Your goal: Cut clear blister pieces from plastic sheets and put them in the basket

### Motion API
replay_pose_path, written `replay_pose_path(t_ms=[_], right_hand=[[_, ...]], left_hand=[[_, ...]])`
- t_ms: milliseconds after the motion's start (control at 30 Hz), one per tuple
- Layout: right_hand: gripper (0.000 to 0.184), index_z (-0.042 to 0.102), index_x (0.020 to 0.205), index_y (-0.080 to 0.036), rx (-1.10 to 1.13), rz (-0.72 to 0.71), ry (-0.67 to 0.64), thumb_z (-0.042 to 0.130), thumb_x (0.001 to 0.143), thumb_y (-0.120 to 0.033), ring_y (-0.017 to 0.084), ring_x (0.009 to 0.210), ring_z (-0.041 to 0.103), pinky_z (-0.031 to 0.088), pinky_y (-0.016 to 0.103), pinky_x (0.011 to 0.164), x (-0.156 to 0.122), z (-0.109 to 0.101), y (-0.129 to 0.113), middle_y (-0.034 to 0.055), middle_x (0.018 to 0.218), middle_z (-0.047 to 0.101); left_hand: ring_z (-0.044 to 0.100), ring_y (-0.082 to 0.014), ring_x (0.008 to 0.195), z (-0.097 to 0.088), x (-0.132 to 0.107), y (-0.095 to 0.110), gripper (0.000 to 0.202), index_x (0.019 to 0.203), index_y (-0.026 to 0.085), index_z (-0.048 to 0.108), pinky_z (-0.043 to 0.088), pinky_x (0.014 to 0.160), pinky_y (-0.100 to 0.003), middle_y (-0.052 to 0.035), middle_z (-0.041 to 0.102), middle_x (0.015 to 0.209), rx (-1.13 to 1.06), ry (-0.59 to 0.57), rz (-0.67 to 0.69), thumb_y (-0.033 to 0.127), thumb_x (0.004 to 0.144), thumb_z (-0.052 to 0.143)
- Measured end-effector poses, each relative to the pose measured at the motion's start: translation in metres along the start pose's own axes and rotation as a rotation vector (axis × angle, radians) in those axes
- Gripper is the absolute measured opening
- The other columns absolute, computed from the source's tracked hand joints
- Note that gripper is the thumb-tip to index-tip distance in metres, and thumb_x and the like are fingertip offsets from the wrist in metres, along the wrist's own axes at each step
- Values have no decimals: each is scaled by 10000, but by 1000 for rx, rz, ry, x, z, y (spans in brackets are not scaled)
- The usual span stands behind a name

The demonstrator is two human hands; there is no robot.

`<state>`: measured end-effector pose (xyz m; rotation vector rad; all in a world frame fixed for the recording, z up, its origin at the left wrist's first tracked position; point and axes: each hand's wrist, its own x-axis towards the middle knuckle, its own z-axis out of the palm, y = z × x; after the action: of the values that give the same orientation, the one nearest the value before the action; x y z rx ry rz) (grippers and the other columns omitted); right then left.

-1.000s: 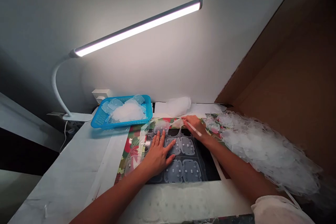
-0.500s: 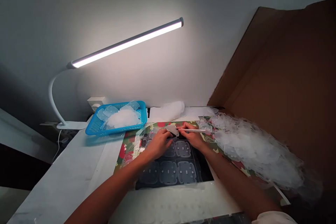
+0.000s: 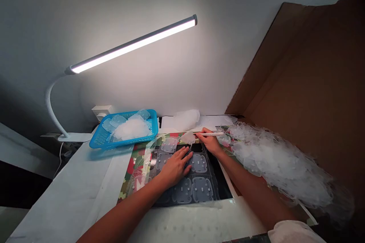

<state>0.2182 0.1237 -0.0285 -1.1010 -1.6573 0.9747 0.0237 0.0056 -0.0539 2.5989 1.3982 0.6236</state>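
My left hand [image 3: 177,165] lies flat with fingers spread on a sheet of clear moulded pieces [image 3: 199,163], which rests on a black backing. The pieces are rounded squares with small raised studs. In my right hand [image 3: 210,141] is a slim white pen-shaped tool [image 3: 215,134], its tip pointing left. Close to that tip, beyond my left fingertips, is a loose frosted piece [image 3: 188,137]; whether the tool touches it I cannot tell. A bare black gap [image 3: 196,147] shows in the sheet below my right fingers.
A blue basket [image 3: 95,142] of frosted pieces stands at the back left under a lit bar lamp [image 3: 134,46]. To the right lies a large heap of clear scraps [image 3: 282,163], beside a tall cardboard panel [image 3: 310,95]. White film [image 3: 186,119] lies against the wall.
My left hand has come away from the frosted piece and moved nearer to me, flattening on the sheet. My right hand and its tool have shifted slightly up; the frosted piece now lies farther back.
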Motion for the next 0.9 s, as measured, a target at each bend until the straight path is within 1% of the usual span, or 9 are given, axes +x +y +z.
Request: replay_pose_path(t_ms=[67, 133, 233, 333, 400, 533, 633, 700, 900], right_hand=[[362, 528, 699, -202, 21, 5, 5, 627, 798, -535, 178, 699, 621, 462, 282, 628, -2, -2, -3, 25, 746, 693], [321, 555, 730, -201, 34, -19, -58, 617, 818, -504, 190, 764, 641, 481, 299, 685, -9, -5, -15, 37, 819, 717], [226, 602, 772, -203, -18, -97, -322, 604, 856, -412, 207, 882, 658, 486, 326, 792, -28, -6, -44, 49, 955, 732], [179, 613, 744, -205, -75, -125, -603, 622, 852, -347, 217, 886, 670, 486, 318, 772, -42, -2, -64, 45, 946, 735], [185, 595, 723, -202, -19, -92, -578, 637, 837, -342, 218, 908, 671, 486, 315, 777, -42, 3, -65, 47, 965, 734], [239, 559, 714, -198, 189, 45, -278, 664, 798, -396, 220, 1003, 649, 468, 348, 884, -25, 12, -49, 66, 1059, 720], [303, 536, 693, -198, 276, 129, -319, 686, 757, -454, 223, 1006, 645, 463, 357, 893, -13, 16, -44, 69, 1023, 728], [340, 520, 683, -199, 263, 150, -378, 687, 746, -489, 217, 952, 648, 473, 336, 834, -11, 19, -46, 58, 952, 731], [350, 509, 676, -207, 55, 97, -383, 656, 766, -512, 171, 719, 591, 421, 257, 610, -14, 33, -51, -16, 685, 625]], left_hand=[[335, -266, 1423, -4, 1, -1, 479, 1376, 211, 503, 335, 1143, -464, -117, 391, 1525, -107, -7, -29, 386, 931, 513], [403, -258, 1382, -9, 4, -4, 410, 1282, 227, 576, 343, 1134, -459, -103, 455, 1482, -331, 39, -117, 423, 929, 503], [623, -228, 1125, -17, 13, -13, 444, 1066, 200, 625, 459, 1015, -427, -114, 664, 1185, -921, 213, -404, 560, 938, 400], [686, -191, 776, -20, 21, -22, 513, 964, 181, 562, 543, 774, -363, -67, 697, 849, -1273, 301, -597, 668, 870, 435], [654, -163, 654, -19, 22, -24, 481, 942, 184, 527, 521, 658, -302, -20, 673, 748, -1281, 309, -614, 632, 785, 602], [640, -151, 680, -15, 19, -22, 432, 974, 184, 539, 477, 654, -257, -3, 678, 763, -1263, 325, -581, 472, 718, 734], [645, -158, 770, -16, 17, -20, 350, 975, 179, 574, 463, 700, -251, -18, 687, 826, -1215, 333, -542, 383, 735, 727], [641, -159, 794, -18, 17, -19, 296, 946, 178, 585, 455, 711, -248, -20, 687, 843, -1177, 339, -525, 347, 742, 716], [570, -126, 647, -21, 18, -13, 227, 793, 178, 560, 401, 606, -226, 24, 607, 695, -1049, 382, -538, 370, 770, 677]])
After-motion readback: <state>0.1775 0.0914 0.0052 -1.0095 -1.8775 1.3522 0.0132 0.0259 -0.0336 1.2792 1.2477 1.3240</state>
